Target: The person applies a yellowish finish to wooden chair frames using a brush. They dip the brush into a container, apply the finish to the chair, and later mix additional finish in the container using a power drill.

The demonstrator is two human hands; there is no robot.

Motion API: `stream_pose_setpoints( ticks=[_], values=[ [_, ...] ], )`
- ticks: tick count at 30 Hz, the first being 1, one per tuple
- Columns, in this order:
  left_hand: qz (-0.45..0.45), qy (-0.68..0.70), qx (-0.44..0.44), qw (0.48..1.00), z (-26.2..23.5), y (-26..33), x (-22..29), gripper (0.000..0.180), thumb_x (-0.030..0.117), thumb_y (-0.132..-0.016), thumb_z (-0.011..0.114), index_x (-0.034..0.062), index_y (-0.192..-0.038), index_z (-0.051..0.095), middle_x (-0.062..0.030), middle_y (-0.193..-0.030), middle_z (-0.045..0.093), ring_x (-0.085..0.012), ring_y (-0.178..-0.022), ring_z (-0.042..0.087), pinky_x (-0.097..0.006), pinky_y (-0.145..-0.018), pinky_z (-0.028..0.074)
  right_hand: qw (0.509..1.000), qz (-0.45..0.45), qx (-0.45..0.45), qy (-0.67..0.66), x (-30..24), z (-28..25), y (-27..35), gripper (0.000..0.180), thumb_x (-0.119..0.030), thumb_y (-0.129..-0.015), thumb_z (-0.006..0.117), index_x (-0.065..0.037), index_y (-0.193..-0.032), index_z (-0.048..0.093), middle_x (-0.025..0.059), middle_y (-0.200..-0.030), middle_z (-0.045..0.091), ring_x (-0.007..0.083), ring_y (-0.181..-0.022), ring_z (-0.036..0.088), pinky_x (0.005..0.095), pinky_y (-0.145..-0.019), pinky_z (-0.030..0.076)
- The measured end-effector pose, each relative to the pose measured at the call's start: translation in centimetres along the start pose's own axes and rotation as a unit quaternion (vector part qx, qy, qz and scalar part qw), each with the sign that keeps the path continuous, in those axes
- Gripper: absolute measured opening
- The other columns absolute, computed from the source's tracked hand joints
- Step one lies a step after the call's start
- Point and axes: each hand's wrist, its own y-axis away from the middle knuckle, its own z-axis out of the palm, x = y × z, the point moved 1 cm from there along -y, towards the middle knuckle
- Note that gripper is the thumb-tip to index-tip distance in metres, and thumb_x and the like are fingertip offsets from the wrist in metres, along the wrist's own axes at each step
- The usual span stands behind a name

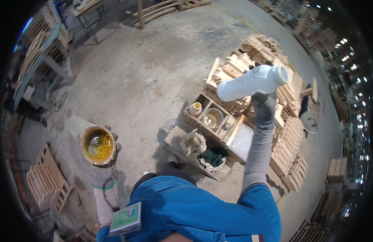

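Note:
My left hand (102, 171), in a grey glove, is closed round a small round cup (114, 150) with a crusted rim. Glossy yellow-amber stuff (98, 146) lies inside the cup. A pale, flat, thin piece (79, 125) sticks out beside that hand; how it is held cannot be made out. Raised at the right, my right hand (265, 105), also gloved, grips a white plastic bottle (247, 84). The bottle lies nearly on its side, its neck end pointing right and slightly up. The two hands are far apart.
A wooden compartment box (189, 118) holds a yellow-topped bottle (195, 108) and a clear tub (213, 118). Below it are a crusted lump (193, 144) and a container with dark green cloth (212, 157). Stacked wooden parts (290, 141) stand right, more wooden pieces (49, 181) at left.

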Motion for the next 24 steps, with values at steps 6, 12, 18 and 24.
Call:
stream_pose_setpoints(
  ticks=[6,12,18,24],
  values=[
    [0.012,-0.217,-0.057,0.974,1.2,1.3,0.3,0.051,0.046,-0.094,0.038,0.0057,-0.124,0.044,-0.0188,-0.118,0.050,-0.0335,-0.105,0.054,-0.049,-0.082,0.052,0.991,0.053,0.029,-0.116,-1.3,5.1,7.5,0.073,-0.009,-0.060,0.074,-0.004,-0.125,0.040,0.0139,-0.106,0.058,0.0306,-0.100,0.058,0.0439,-0.089,0.049],
    [-0.075,0.014,-0.089,0.993,1.2,3.0,0.7,0.054,0.048,-0.093,0.037,0.0042,-0.125,0.043,-0.0198,-0.117,0.050,-0.0336,-0.103,0.055,-0.045,-0.080,0.054,0.943,0.097,-0.125,-0.291,-2.9,9.3,11.1,0.082,-0.010,-0.050,0.081,-0.002,-0.122,0.043,0.0153,-0.106,0.060,0.0312,-0.095,0.061,0.0434,-0.085,0.051],
    [-0.117,0.025,-0.022,0.993,3.5,4.8,2.7,0.055,0.051,-0.090,0.040,0.0066,-0.120,0.051,-0.0147,-0.115,0.056,-0.0290,-0.106,0.056,-0.052,-0.085,0.050,0.989,-0.017,-0.081,0.125,-8.1,14.9,12.0,0.071,-0.012,-0.058,0.082,-0.004,-0.119,0.049,0.0104,-0.107,0.061,0.0221,-0.097,0.060,0.0339,-0.085,0.049],
    [-0.140,0.049,-0.031,0.988,3.6,5.3,3.5,0.055,0.050,-0.091,0.041,0.0038,-0.118,0.052,-0.0127,-0.113,0.058,-0.0253,-0.101,0.059,-0.042,-0.086,0.051,0.772,-0.339,-0.025,0.536,-9.8,19.7,12.2,0.068,-0.018,-0.058,0.081,-0.010,-0.118,0.051,0.0076,-0.109,0.058,0.0261,-0.101,0.056,0.0411,-0.095,0.039]
  ],
)
